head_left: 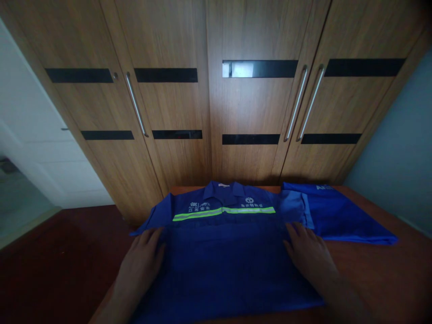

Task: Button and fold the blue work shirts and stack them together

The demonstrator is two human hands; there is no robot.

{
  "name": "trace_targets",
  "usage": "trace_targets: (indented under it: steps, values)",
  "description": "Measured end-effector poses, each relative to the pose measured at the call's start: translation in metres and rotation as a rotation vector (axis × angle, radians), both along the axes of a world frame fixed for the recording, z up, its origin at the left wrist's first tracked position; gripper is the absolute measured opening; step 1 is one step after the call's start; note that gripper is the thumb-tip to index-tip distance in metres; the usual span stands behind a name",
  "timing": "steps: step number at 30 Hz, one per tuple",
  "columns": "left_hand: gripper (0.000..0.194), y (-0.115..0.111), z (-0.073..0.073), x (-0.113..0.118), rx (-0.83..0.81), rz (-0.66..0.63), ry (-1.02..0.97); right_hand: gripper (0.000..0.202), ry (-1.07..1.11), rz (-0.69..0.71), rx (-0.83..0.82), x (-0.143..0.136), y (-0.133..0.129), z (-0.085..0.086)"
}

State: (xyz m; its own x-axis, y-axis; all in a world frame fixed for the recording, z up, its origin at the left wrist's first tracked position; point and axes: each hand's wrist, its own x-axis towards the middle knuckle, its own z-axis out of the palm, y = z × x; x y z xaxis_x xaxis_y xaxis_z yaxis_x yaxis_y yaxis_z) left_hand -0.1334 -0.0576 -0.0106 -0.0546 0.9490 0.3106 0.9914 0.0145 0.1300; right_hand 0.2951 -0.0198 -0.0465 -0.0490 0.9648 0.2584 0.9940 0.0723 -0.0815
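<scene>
A dark blue work shirt [229, 256] lies front up on the reddish-brown surface, its collar pointing away from me. A green-edged reflective strip [249, 210] crosses its chest, with white logos and lettering above. At the shirt's left edge rests my left hand [143, 258], fingers slightly bent and thumb apart. My right hand [308, 252] lies along the opposite edge, just below the short sleeve [295, 207], with fingers stretched forward and apart. Both hands touch or nearly touch the cloth, and neither shows a grip on it. The fingertips are dim and partly blurred.
A folded bright blue cloth item [340, 216] with white letters lies to the right, partly under the sleeve. Behind stands a wooden wardrobe [249, 103] with long metal handles. The reddish-brown tabletop [388, 274] extends right; a white door [50, 139] is at left.
</scene>
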Motion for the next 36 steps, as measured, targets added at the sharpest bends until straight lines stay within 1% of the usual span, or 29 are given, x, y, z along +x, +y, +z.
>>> trace_targets:
  steps: [1, 3, 5, 6, 7, 8, 10, 12, 14, 17, 20, 21, 23, 24, 26, 28, 30, 31, 34, 36]
  values:
    - [0.041, -0.003, 0.0, 0.019, 0.018, -0.079, -0.001, 0.04, 0.017, 0.05, 0.032, -0.013, -0.008, 0.003]
    - [0.039, -0.009, -0.003, 0.06, 0.006, -0.281, -0.012, 0.044, 0.127, 0.209, 0.059, -0.044, -0.023, 0.006]
    - [0.044, -0.015, -0.01, 0.098, -0.029, -0.468, -0.01, 0.049, 0.215, 0.405, 0.016, -0.072, -0.037, 0.002]
    - [0.047, -0.017, -0.015, 0.112, -0.047, -0.54, 0.0, 0.05, 0.227, 0.477, -0.016, -0.083, -0.042, -0.002]
    - [0.051, -0.02, -0.019, 0.123, -0.054, -0.586, 0.011, 0.05, 0.227, 0.515, -0.046, -0.089, -0.047, -0.007]
    - [0.054, -0.022, -0.024, 0.129, -0.058, -0.613, 0.022, 0.051, 0.221, 0.532, -0.069, -0.093, -0.05, -0.012]
    - [0.059, -0.025, -0.032, 0.133, -0.069, -0.638, 0.045, 0.053, 0.21, 0.538, -0.095, -0.09, -0.055, -0.02]
    - [0.062, -0.027, -0.035, 0.128, -0.092, -0.645, 0.062, 0.053, 0.221, 0.54, -0.101, -0.078, -0.056, -0.024]
    - [0.063, -0.027, -0.035, 0.124, -0.119, -0.645, 0.073, 0.052, 0.263, 0.529, -0.113, -0.064, -0.054, -0.023]
    - [0.062, -0.028, -0.032, 0.121, -0.138, -0.646, 0.07, 0.045, 0.444, 0.409, -0.189, -0.036, -0.036, -0.014]
    - [0.062, -0.028, -0.03, 0.123, -0.13, -0.656, 0.061, 0.038, 0.773, 0.227, -0.302, 0.009, 0.0, 0.0]
    - [0.062, -0.028, -0.03, 0.123, -0.126, -0.656, 0.061, 0.037, 0.879, 0.162, -0.279, 0.027, 0.014, 0.004]
    - [0.062, -0.028, -0.031, 0.122, -0.123, -0.651, 0.066, 0.036, 1.008, -0.045, -0.157, 0.062, 0.043, 0.01]
    - [0.062, -0.029, -0.031, 0.122, -0.125, -0.649, 0.07, 0.041, 1.086, -0.167, -0.114, 0.076, 0.056, 0.012]
    - [0.062, -0.029, -0.032, 0.121, -0.138, -0.648, 0.081, 0.048, 1.247, -0.369, -0.066, 0.097, 0.077, 0.013]
    - [0.063, -0.029, -0.031, 0.12, -0.151, -0.645, 0.091, 0.054, 1.318, -0.474, -0.058, 0.106, 0.092, 0.012]
    - [0.064, -0.03, -0.031, 0.12, -0.156, -0.642, 0.099, 0.056, 1.335, -0.505, -0.076, 0.109, 0.103, 0.01]
    - [0.064, -0.03, -0.031, 0.12, -0.154, -0.643, 0.1, 0.053, 1.348, -0.506, -0.094, 0.11, 0.107, 0.009]
    - [0.065, -0.031, -0.032, 0.118, -0.144, -0.651, 0.091, 0.029, 1.381, -0.452, -0.18, 0.112, 0.117, 0.007]
    - [0.066, -0.03, -0.033, 0.118, -0.141, -0.653, 0.082, 0.02, 1.373, -0.378, -0.209, 0.112, 0.12, 0.007]
